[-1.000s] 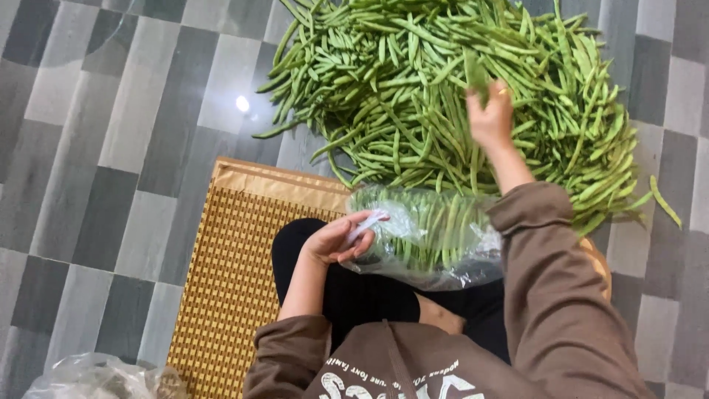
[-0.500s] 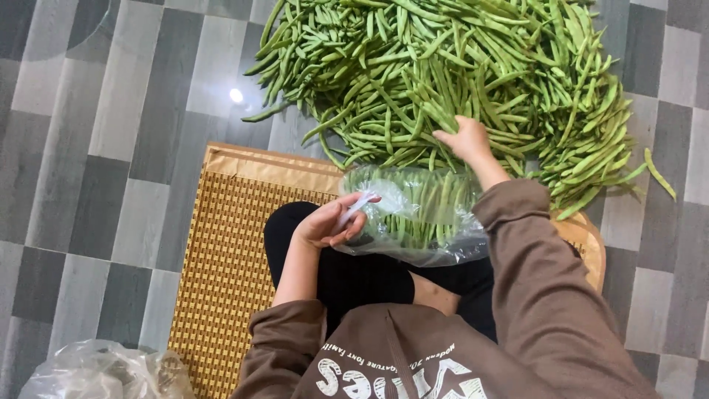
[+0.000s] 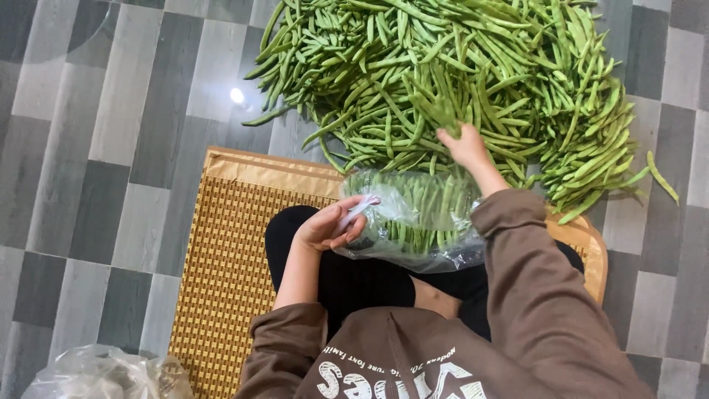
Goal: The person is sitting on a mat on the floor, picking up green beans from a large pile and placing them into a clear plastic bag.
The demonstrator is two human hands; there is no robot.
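Observation:
A big heap of green beans (image 3: 458, 74) covers the floor ahead of me. My right hand (image 3: 463, 145) reaches into the heap's near edge and is closed around a small bunch of beans (image 3: 442, 111). My left hand (image 3: 329, 224) pinches the rim of a clear plastic bag (image 3: 413, 218) that rests on my lap and is partly filled with beans.
I sit on a woven yellow mat (image 3: 229, 258) laid on a grey tiled floor (image 3: 111, 148). Another crumpled clear plastic bag (image 3: 103, 373) lies at the bottom left. One stray bean (image 3: 662, 177) lies to the right of the heap.
My right hand dropped from high over the heap to its near edge and closed on a bunch of beans. The left hand kept holding the bag's rim.

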